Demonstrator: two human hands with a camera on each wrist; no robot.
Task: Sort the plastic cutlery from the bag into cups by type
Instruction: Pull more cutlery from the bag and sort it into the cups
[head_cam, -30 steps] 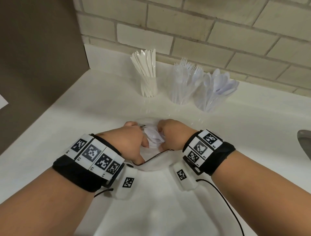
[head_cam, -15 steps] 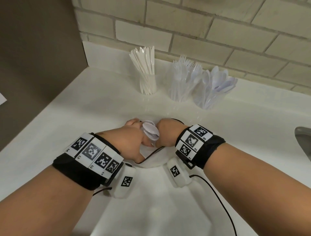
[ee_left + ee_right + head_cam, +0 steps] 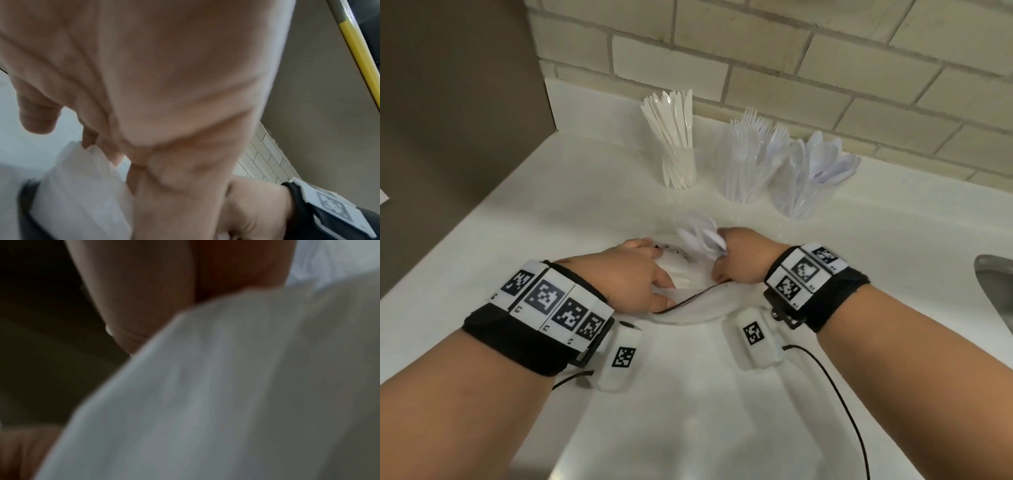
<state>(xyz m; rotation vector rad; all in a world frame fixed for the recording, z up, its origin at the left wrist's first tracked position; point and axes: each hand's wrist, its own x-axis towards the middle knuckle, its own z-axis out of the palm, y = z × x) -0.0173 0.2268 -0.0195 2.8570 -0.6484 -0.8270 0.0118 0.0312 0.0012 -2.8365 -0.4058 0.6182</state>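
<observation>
Now the right hand [image 3: 739, 255] clenches a bunch of white plastic spoons [image 3: 702, 236] above the clear plastic bag [image 3: 688, 308], whose mouth the left hand [image 3: 626, 274] pinches; loosely bunched, some spoons could slip onto the white table [image 3: 551, 212].

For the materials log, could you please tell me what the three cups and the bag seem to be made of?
Cup of knives, cup of forks, cup of spoons: apparently clear, glossy plastic, since the cutlery handles show through their walls. Bag: seemingly thin, translucent plastic film, crumpled and limp under the left hand, with a dark strip along its mouth.
</observation>
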